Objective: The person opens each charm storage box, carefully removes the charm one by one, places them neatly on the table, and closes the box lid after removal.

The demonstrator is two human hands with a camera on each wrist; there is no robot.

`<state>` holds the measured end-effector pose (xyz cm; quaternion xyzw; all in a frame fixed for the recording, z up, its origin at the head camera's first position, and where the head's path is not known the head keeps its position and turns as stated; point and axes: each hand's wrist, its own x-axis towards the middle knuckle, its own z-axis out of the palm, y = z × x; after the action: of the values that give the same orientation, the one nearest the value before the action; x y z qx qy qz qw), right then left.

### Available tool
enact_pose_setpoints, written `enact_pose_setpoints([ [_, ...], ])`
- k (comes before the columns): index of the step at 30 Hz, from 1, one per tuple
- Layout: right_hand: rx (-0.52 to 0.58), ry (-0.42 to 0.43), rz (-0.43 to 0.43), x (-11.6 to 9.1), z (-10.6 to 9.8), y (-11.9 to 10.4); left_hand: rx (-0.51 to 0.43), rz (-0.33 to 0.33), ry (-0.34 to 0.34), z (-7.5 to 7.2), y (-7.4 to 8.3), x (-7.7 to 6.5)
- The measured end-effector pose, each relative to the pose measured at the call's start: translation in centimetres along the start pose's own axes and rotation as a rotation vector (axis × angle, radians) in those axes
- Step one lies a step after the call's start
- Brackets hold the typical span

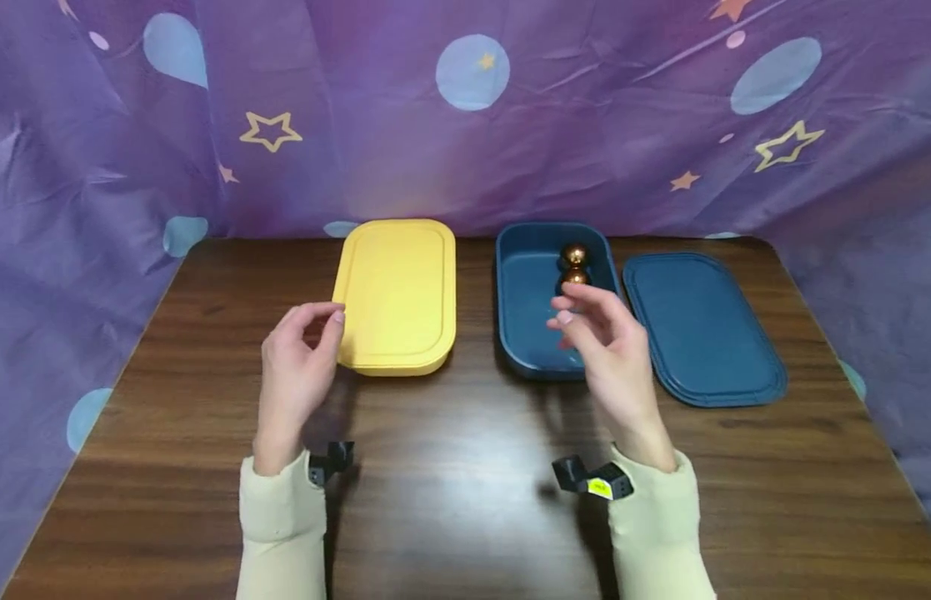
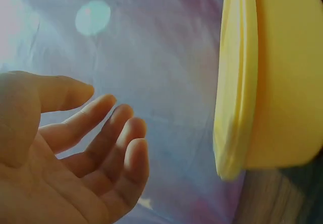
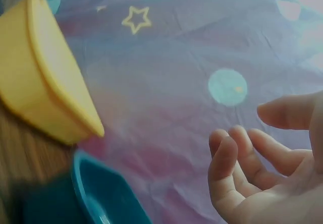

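My left hand (image 1: 296, 358) hovers by the left edge of a yellow lidded box (image 1: 396, 292), its fingers loosely bent and holding nothing. In the left wrist view the same hand (image 2: 96, 153) is apart from the yellow box (image 2: 287, 72). Over the near right part of an uncovered blue box (image 1: 528, 325) is my right hand (image 1: 611, 350), with relaxed fingers and nothing in them. Two shiny copper-coloured balls (image 1: 574, 255) lie inside the blue box toward its far right; the fingertips overlap the nearer one in the head view.
A blue lid (image 1: 708, 329) lies flat on the wooden table (image 1: 450, 500), right of the blue box. Behind the boxes hangs a purple cloth (image 1: 390, 108) with stars and dots. Each wrist carries a small black camera (image 1: 570, 475).
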<state>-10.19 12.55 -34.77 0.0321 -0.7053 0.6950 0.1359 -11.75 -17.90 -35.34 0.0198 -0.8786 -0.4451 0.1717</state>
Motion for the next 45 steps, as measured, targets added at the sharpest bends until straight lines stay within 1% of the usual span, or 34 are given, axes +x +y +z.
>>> enact_pose_setpoints([
  [2, 0.018, 0.003, 0.011, 0.2, 1.0, 0.0, -0.002, -0.030, -0.005, -0.4, -0.6, 0.5],
  [3, 0.028, 0.001, 0.022, 0.3, 1.6, 0.1, -0.018, -0.059, -0.020, -0.6, -0.9, 0.7],
  [5, 0.038, -0.015, 0.049, 0.5, 3.0, 0.3, -0.061, -0.131, -0.068, -1.0, -1.5, 1.1],
  [7, 0.023, -0.050, 0.079, 0.5, 4.5, 0.7, -0.104, -0.203, -0.110, -1.4, -2.1, 1.3],
  [9, -0.059, -0.096, 0.089, 0.5, 5.9, 1.3, -0.134, -0.269, -0.145, -1.6, -2.6, 1.4],
  [11, -0.157, -0.147, 0.083, 0.4, 7.1, 2.1, -0.122, -0.299, -0.166, -1.6, -3.0, 1.5],
  [14, -0.302, -0.196, 0.079, 0.0, 8.6, 3.5, -0.106, -0.344, -0.199, -1.3, -3.6, 1.7],
  [16, -0.327, -0.209, 0.098, -0.2, 9.3, 4.4, -0.116, -0.366, -0.221, -1.0, -3.9, 1.9],
  [19, -0.334, -0.203, 0.137, -0.5, 10.0, 5.2, -0.140, -0.398, -0.240, -0.6, -4.3, 2.1],
  [21, -0.336, -0.197, 0.153, -0.5, 10.2, 5.6, -0.147, -0.413, -0.255, -0.3, -4.6, 2.2],
  [24, -0.352, -0.193, 0.185, -0.4, 10.3, 6.2, -0.121, -0.437, -0.279, 0.0, -4.9, 2.2],
  [26, -0.373, -0.197, 0.201, -0.3, 10.3, 6.6, -0.111, -0.442, -0.289, 0.3, -5.0, 2.2],
  [30, -0.415, -0.212, 0.214, 0.0, 10.4, 7.2, -0.112, -0.429, -0.282, 0.7, -5.3, 2.2],
  [35, -0.450, -0.224, 0.216, 0.0, 10.4, 7.2, -0.101, -0.417, -0.281, 0.8, -5.3, 2.2],
  [41, -0.466, -0.236, 0.215, 0.0, 10.5, 7.1, -0.064, -0.429, -0.275, 0.6, -5.3, 2.2],
  [45, -0.473, -0.238, 0.215, 0.0, 10.5, 7.1, -0.037, -0.410, -0.271, 0.8, -5.5, 2.2],
])
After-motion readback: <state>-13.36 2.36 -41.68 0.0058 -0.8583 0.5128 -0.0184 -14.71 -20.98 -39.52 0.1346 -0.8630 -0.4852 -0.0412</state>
